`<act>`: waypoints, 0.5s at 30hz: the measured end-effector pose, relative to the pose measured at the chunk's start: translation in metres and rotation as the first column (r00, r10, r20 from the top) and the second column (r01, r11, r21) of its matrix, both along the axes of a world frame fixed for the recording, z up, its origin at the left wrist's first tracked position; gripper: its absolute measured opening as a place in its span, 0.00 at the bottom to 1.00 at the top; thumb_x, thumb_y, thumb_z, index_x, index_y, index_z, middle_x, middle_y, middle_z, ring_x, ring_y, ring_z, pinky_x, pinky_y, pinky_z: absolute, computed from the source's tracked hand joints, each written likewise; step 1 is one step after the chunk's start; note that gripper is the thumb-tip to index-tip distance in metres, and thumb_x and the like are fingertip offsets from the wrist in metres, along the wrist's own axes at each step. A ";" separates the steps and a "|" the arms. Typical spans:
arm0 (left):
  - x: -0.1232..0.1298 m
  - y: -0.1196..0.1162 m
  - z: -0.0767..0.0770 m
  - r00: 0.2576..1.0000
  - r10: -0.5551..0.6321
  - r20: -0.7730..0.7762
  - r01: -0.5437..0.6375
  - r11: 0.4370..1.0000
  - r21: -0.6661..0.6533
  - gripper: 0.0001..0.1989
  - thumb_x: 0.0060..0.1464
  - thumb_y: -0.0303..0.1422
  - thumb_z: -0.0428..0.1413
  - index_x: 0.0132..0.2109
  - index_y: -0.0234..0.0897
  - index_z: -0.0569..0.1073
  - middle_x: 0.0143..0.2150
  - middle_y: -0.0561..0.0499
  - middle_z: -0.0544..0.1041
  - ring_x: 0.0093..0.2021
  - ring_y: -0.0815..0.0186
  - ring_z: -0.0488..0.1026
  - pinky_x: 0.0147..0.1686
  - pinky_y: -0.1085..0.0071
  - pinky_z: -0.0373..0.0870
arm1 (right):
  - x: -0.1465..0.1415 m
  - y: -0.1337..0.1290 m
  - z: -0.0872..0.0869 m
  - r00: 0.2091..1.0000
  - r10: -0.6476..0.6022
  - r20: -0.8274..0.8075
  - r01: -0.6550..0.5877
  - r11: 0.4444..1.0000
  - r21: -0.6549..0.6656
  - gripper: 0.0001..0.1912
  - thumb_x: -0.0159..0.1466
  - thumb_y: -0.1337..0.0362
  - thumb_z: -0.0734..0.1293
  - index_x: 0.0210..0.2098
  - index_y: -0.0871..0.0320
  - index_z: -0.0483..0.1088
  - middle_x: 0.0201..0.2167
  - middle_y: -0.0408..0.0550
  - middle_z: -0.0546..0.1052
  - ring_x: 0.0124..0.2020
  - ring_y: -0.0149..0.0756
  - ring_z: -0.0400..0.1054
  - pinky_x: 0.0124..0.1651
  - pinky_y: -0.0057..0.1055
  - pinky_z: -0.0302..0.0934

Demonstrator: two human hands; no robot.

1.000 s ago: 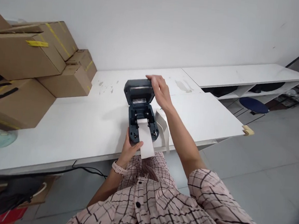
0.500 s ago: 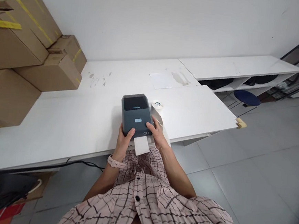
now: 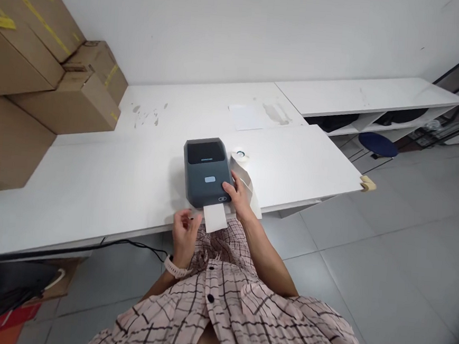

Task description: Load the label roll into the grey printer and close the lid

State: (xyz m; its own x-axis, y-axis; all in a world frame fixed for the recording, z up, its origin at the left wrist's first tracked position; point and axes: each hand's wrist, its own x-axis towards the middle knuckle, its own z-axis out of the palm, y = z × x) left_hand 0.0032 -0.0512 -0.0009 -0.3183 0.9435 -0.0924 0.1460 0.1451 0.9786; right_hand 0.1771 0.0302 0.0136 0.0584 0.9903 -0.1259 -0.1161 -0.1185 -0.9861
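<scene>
A dark grey label printer [image 3: 208, 176] sits near the front edge of the white table, with a blank white label strip [image 3: 214, 218] sticking out of its front. My right hand [image 3: 239, 195] grips the printer's front right corner, thumb on top and fingers along the side. Just in front of the printer's left corner is my left hand [image 3: 185, 235], off the printer, its fingers curled but apart and nothing seen in them. A label roll [image 3: 240, 156] stands to the right of the printer, and loose backing paper [image 3: 254, 201] runs down beside my right hand.
Cardboard boxes [image 3: 81, 104] are stacked at the left. A paper sheet [image 3: 245, 117] lies toward the back of the table [image 3: 142, 170]. Black cables [image 3: 128, 242] hang under the front edge. A blue stool [image 3: 378, 144] stands at the right, near a yellowish corner piece [image 3: 367, 184].
My left hand has let go of the printer's left side and moved down toward the table edge. My right hand still holds the printer. The view has shifted slightly.
</scene>
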 end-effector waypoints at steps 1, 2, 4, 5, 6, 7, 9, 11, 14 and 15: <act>0.002 -0.004 0.000 0.997 -0.070 0.043 0.072 0.996 -0.043 0.20 0.54 0.51 0.62 0.40 0.40 0.72 0.37 0.49 0.73 0.37 0.64 0.71 0.37 0.69 0.69 | 0.000 0.000 0.000 1.000 -0.007 -0.019 0.007 1.000 0.001 0.50 0.58 0.43 0.70 0.72 0.57 0.53 0.69 0.54 0.66 0.69 0.51 0.62 0.67 0.45 0.62; 0.005 -0.005 0.002 0.980 -0.155 0.128 0.168 0.981 -0.095 0.20 0.53 0.53 0.61 0.35 0.40 0.71 0.31 0.51 0.71 0.32 0.66 0.69 0.32 0.69 0.67 | -0.001 0.000 0.001 0.999 -0.011 -0.033 0.011 1.000 0.003 0.50 0.58 0.43 0.70 0.71 0.58 0.53 0.69 0.55 0.66 0.69 0.51 0.62 0.68 0.45 0.61; 0.010 -0.001 0.011 0.888 -0.280 0.365 0.360 0.917 -0.173 0.22 0.50 0.54 0.62 0.30 0.39 0.70 0.24 0.55 0.65 0.24 0.70 0.62 0.24 0.71 0.61 | -0.001 -0.001 0.001 0.999 -0.012 -0.039 0.012 1.000 0.003 0.50 0.57 0.44 0.70 0.71 0.59 0.53 0.69 0.55 0.65 0.69 0.51 0.61 0.68 0.44 0.60; 0.012 0.003 0.017 0.835 -0.300 0.462 0.419 0.890 -0.179 0.23 0.48 0.53 0.64 0.29 0.38 0.69 0.22 0.57 0.62 0.21 0.73 0.58 0.21 0.72 0.57 | -0.002 -0.001 0.002 0.999 -0.007 -0.036 0.007 1.000 0.000 0.50 0.58 0.44 0.70 0.71 0.59 0.53 0.69 0.55 0.65 0.69 0.50 0.61 0.69 0.44 0.60; 0.013 0.007 0.022 0.794 -0.302 0.527 0.450 0.876 -0.175 0.23 0.45 0.52 0.66 0.29 0.38 0.69 0.21 0.58 0.60 0.19 0.75 0.54 0.19 0.73 0.53 | -0.002 -0.001 0.003 0.999 -0.001 -0.032 0.001 1.000 -0.006 0.49 0.58 0.44 0.70 0.71 0.58 0.53 0.69 0.55 0.65 0.68 0.50 0.62 0.69 0.44 0.59; 0.014 0.011 0.027 0.774 -0.302 0.556 0.459 0.873 -0.166 0.23 0.43 0.51 0.68 0.28 0.38 0.69 0.20 0.60 0.59 0.18 0.76 0.51 0.18 0.74 0.49 | -0.002 -0.001 0.004 1.000 0.001 -0.027 -0.001 1.000 -0.011 0.47 0.59 0.45 0.69 0.71 0.57 0.53 0.69 0.55 0.65 0.68 0.50 0.62 0.69 0.45 0.59; 0.014 0.015 0.034 0.797 -0.309 0.518 0.442 0.884 -0.152 0.23 0.41 0.50 0.69 0.28 0.37 0.70 0.19 0.60 0.59 0.17 0.78 0.49 0.18 0.74 0.44 | -0.004 0.001 0.010 1.000 -0.013 0.009 0.013 1.000 0.004 0.46 0.60 0.48 0.68 0.72 0.56 0.52 0.70 0.55 0.64 0.69 0.49 0.60 0.69 0.47 0.58; 0.012 0.014 0.034 0.848 -0.322 0.421 0.416 0.896 -0.152 0.24 0.41 0.52 0.68 0.27 0.36 0.70 0.20 0.59 0.61 0.19 0.77 0.50 0.18 0.74 0.44 | -0.005 0.005 0.017 0.995 -0.028 0.092 0.023 0.998 0.060 0.46 0.60 0.51 0.69 0.72 0.55 0.50 0.72 0.55 0.60 0.72 0.50 0.56 0.70 0.49 0.56; 0.008 0.009 0.027 0.894 -0.347 0.282 0.397 0.907 -0.143 0.26 0.45 0.54 0.65 0.25 0.38 0.66 0.19 0.59 0.59 0.20 0.75 0.52 0.20 0.74 0.48 | -0.009 0.016 0.027 0.972 -0.024 0.234 -0.009 0.990 0.139 0.49 0.58 0.52 0.71 0.73 0.52 0.50 0.73 0.54 0.57 0.72 0.51 0.54 0.71 0.52 0.53; 0.007 0.008 0.024 0.900 -0.359 0.246 0.399 0.906 -0.139 0.26 0.46 0.54 0.64 0.24 0.38 0.64 0.19 0.59 0.58 0.20 0.74 0.53 0.21 0.73 0.49 | -0.010 0.020 0.029 0.964 -0.024 0.265 -0.016 0.989 0.149 0.49 0.57 0.52 0.72 0.73 0.51 0.50 0.73 0.53 0.58 0.71 0.51 0.55 0.71 0.53 0.53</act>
State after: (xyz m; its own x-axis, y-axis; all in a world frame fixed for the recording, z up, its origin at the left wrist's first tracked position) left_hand 0.0103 -0.0434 0.0232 0.1063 0.9484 -0.2987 0.0199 0.2983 0.9543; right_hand 0.1672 0.0503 0.0429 0.0737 0.9964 0.0429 0.1521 0.0313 -0.9879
